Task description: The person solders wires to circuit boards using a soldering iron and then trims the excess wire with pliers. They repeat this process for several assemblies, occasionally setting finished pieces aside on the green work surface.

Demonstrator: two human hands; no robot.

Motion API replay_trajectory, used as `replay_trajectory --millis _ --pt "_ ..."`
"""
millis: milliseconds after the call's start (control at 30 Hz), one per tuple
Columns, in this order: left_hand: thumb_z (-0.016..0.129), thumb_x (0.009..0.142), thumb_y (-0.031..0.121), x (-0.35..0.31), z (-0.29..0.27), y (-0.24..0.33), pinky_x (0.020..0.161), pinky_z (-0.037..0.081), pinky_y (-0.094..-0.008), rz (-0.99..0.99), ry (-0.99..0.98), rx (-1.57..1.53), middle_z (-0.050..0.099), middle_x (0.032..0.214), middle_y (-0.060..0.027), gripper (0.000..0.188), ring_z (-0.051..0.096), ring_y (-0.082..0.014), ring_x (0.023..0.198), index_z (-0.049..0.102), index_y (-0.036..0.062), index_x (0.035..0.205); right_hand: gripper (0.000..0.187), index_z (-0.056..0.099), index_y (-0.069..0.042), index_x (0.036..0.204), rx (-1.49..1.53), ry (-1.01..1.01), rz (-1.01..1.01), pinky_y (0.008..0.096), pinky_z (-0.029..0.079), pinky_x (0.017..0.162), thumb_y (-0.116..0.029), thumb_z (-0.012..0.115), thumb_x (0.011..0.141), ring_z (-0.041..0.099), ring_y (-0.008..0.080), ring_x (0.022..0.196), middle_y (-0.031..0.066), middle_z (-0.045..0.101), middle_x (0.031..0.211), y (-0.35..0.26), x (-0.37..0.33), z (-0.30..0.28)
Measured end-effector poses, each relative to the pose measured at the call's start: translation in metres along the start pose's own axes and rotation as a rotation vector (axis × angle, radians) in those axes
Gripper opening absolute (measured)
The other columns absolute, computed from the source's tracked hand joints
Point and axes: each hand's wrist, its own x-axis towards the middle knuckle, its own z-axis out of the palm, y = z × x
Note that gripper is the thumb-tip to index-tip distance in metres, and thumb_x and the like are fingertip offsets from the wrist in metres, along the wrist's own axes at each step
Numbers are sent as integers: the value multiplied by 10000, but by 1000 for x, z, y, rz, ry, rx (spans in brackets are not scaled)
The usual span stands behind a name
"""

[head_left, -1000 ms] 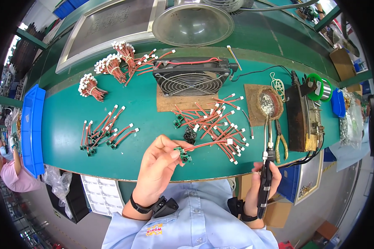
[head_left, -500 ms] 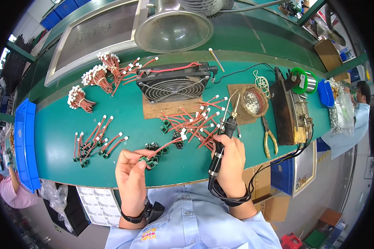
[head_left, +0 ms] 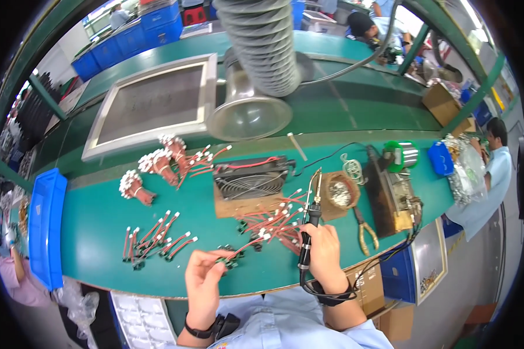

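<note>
The left hand (head_left: 204, 278) is pinched tight on a small green board (head_left: 229, 264) — its red wire (head_left: 247, 249) slanting up to the right — over the front of the table (head_left: 93, 232). The right hand (head_left: 325, 250) is wrapped around a soldering iron (head_left: 313, 213) (tip near the brown pot (head_left: 356, 193)).

Single head-worn fisheye, looking down and forward from the near edge of the table (head_left: 93, 238), over both hands (head_left: 322, 253) toward the far edge. Pretty close, but super wide, so straight edges bow.
</note>
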Motion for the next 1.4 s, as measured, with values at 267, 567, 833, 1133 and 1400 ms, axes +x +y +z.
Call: replay_trajectory --millis 267,567,833,1133,1400 --pt "539 805 23 -9 1 1 716 380 -219 54 -26 135 614 929 -144 113 516 -115 807 457 36 880 383 454 -69 1055 548 223 355 259 461 532 55 635 741 579 147 631 74 585 802 -5 -7 -12" --pt "604 711 -18 -11 21 5 655 446 -271 195 -502 801 622 960 -149 168 584 -186 780 485 15 824 411 448 -71 1037 774 69 250 265 495 640 72 673 724 624 154 728 87 629 803 -32 -15 -34" --pt "638 680 3 -16 38 8 689 491 -323 394 -566 932 614 991 -147 182 612 -278 826 522 12 820 419 517 -81 1021 676 -71 131 280 482 635 61 690 666 619 207 743 73 607 818 -39 -26 -34" --pt "647 687 17 -19 41 16 708 495 -326 400 -564 971 612 1031 -139 173 613 -276 851 532 19 817 386 526 -85 987 682 -18 128 269 463 572 20 717 668 620 209 679 71 623 811 -38 -24 -36" --pt "651 684 13 -21 39 14 734 492 -330 341 -599 861 608 1061 -148 183 613 -258 860 533 21 825 376 521 -106 957 424 84 138 255 445 620 -9 740 667 606 161 632 31 636 725 -41 -23 -39"
